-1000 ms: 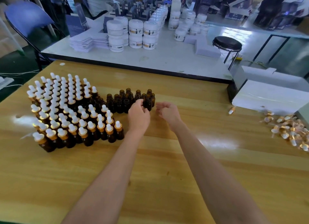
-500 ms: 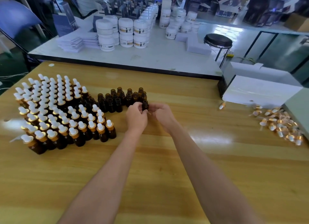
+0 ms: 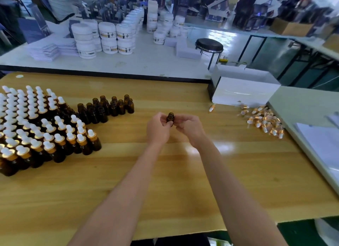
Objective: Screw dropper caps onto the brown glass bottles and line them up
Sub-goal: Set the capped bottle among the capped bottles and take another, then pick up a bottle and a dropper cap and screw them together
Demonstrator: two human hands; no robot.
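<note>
Brown glass, one uncapped bottle (image 3: 170, 117), is now held up between the person's two hands, above the counter (image 3: 165, 181) and well apart from the uncapped bottles (image 3: 106, 108) it came from. A second ago the left grip (image 3: 157, 129) was reaching into the right end of that cluster; the bottle has since been drawn out to the right of it. The left grip is clenched on the bottle, thumb and fingers pinching its body. The right grip (image 3: 190, 128) is curled at the bottle's right side. Whether it pinches the glass or merely touches it cannot be told.

No cap is visible in either hand. The loose dropper caps (image 3: 264, 121) lie in a pile well to the right, with one stray dropper (image 3: 211, 108) near the white box (image 3: 244, 89). The capped bottles (image 3: 36, 126) stand in rows at the left.

Assessment: the pick-up step is complete and capping has not begun. The right grip would next need to fetch a cap from the pile. The bulk of the batch appears capped, and only the small cluster remains.
</note>
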